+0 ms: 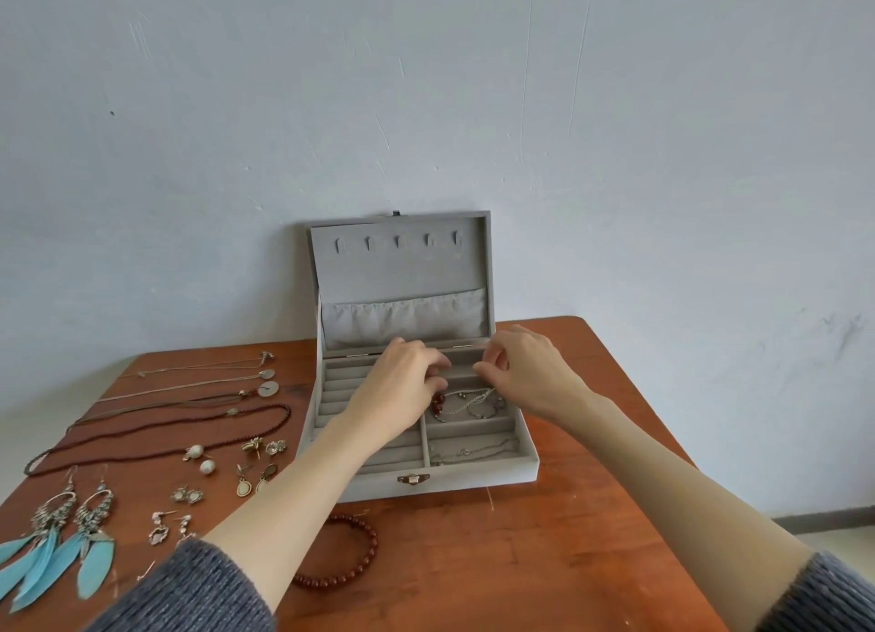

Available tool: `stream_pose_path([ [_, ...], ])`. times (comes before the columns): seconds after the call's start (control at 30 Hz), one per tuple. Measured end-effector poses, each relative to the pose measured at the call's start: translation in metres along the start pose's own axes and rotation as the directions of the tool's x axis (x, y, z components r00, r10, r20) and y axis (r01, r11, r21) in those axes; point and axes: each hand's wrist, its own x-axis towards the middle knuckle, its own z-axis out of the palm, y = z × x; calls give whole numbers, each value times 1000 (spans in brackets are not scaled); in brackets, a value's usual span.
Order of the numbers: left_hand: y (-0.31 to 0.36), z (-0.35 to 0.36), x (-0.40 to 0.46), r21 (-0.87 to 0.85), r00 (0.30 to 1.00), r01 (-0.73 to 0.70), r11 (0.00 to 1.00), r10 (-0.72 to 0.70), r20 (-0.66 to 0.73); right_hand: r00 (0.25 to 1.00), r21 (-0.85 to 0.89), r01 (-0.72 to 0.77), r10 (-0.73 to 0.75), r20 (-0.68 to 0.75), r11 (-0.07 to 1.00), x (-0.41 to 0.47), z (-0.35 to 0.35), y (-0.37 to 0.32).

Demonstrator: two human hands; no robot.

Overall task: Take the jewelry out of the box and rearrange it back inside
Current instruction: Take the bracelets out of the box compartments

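Note:
A grey velvet jewelry box (pixel 476 479) stands open at the table's back, its lid (pixel 402 271) upright against the wall. Both hands reach into its rear right compartments. My left hand (pixel 402 380) has its fingers curled over a tangle of silver chains and a red-beaded bracelet (pixel 466 402). My right hand (pixel 525 371) pinches a thin silver chain from that tangle. Another silver chain (pixel 473 452) lies in the front right compartment. Necklaces (pixel 189 394) and several earrings (pixel 227 461) lie on the table left of the box.
The wooden table (pixel 544 560) bears a pair of blue feather earrings (pixel 61 551) at the front left and a red bead bracelet (pixel 350 553) in front of the box. The table's right edge drops to the floor. A pale wall stands behind.

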Motion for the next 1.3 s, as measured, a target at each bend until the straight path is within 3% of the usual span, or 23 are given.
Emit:
stream_pose_path([
  [0.23, 3, -5, -10, -8, 1000, -22, 1000, 22, -4, 987, -274, -37, 77, 138, 961, -8, -3, -8],
  [0.5, 10, -3, -20, -40, 1000, -26, 999, 26, -13, 994, -225, -46, 68, 91, 973, -15, -3, -11],
  [0.67, 21, 0, -20, 146, 999, -2, 989, -2, 32, 992, -403, -45, 89, 92, 914, -16, 1, -16],
  [0.83, 26, 3, -14, 227, 998, 41, 973, -53, 47, 997, -431, 25, 10, 78, 902, -16, 4, -19],
  [0.93, 28, 1, -15, 184, 999, 5, 983, -11, 31, 997, -314, -2, 25, 67, 949, -18, 2, -16],
  [1.1, 33, -17, -22, -225, 996, 73, 972, -83, -35, 996, -4, -89, 89, 23, 996, -24, -10, -17],
  [1.2, 37, -34, -25, -365, 992, 106, 925, -124, -25, 986, 260, -163, 169, 0, 952, -31, -26, -25],
  [1.3, 40, -50, -32, -501, 982, 171, 848, -187, 19, 972, 503, -228, 228, 62, 834, -41, -40, -34],
])
